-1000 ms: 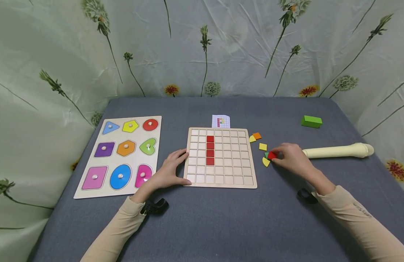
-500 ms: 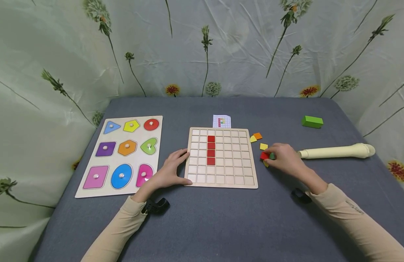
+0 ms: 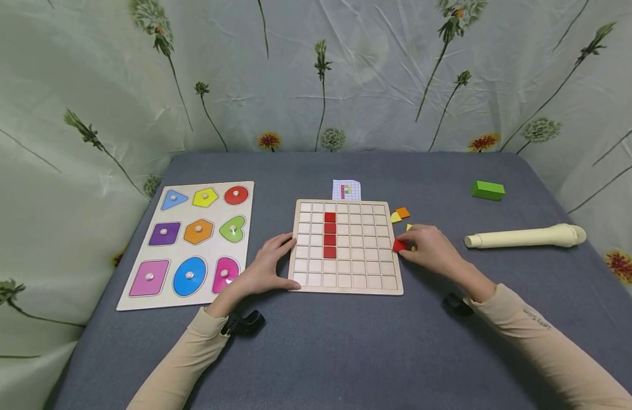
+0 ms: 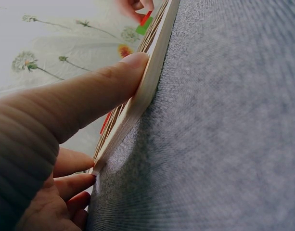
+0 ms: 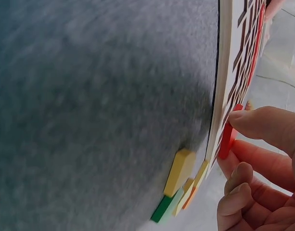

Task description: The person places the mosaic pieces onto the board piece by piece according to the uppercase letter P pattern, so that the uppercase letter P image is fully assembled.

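Observation:
My right hand [image 3: 433, 249] pinches a red square tile [image 3: 399, 245] between thumb and fingers at the right edge of a wooden grid board [image 3: 354, 293]. In the right wrist view that red tile [image 5: 228, 137] is tilted beside the board's rim. A column of several red tiles [image 3: 329, 235] lies in the grid. My left hand [image 3: 267, 267] rests against the board's left side, thumb [image 4: 133, 65] on the near corner and the other fingers along the edge. Yellow [image 5: 180, 171] and green [image 5: 165, 207] pieces lie by the board, partly hidden from the head by my right hand.
A knobbed shape puzzle board [image 3: 175, 307] lies left. Behind the grid is a small printed pattern card [image 3: 346, 189]. An orange piece [image 3: 402, 212] and a yellow quarter-round piece [image 3: 395, 217] lie right of the board; farther right are a cream recorder-like tube [image 3: 521, 236] and a green block [image 3: 487, 190].
My right hand has moved left with the red tile, from among the loose pieces to the grid board's right edge. My left hand stays in place on the board.

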Demonstrator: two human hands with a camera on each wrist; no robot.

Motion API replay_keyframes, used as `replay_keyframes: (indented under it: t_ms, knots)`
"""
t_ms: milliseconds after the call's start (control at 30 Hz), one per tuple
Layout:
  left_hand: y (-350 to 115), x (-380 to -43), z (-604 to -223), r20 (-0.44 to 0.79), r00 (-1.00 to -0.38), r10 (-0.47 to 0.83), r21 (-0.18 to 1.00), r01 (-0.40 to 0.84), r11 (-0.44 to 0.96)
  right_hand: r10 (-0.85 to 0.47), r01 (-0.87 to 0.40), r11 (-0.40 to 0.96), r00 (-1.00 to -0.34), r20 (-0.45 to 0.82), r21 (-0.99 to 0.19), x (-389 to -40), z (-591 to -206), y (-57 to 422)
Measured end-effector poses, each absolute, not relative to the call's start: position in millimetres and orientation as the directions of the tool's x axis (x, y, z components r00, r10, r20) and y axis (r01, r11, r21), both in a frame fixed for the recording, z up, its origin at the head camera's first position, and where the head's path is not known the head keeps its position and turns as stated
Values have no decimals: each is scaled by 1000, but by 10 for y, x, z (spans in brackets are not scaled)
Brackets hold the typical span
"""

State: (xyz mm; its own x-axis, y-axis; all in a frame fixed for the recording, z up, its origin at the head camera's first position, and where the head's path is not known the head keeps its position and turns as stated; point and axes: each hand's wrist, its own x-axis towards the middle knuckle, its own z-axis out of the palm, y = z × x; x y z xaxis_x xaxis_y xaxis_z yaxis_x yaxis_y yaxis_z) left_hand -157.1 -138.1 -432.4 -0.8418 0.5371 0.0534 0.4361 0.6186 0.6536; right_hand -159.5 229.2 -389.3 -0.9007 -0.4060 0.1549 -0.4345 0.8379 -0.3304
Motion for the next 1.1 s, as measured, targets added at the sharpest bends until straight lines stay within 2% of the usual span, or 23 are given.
replay_keyframes:
  t_ms: [400, 833, 1100]
  knots:
    - [-1376, -1557, -4302, 44, -847, 530, 645, 430, 632, -435, -449, 830, -892, 122, -330, -1603, -3893, 2104]
    - [-1372, -1555, -4300, 42, -845, 533, 648, 429, 629, -482, -505, 787, -862, 158, -354, -1598, -3918, 1873]
    - [-1371, -1555, -4298, 40, -848, 529, 640, 428, 638, -488, -491, 793, -867, 107, -362, -1593, -3902, 1731]
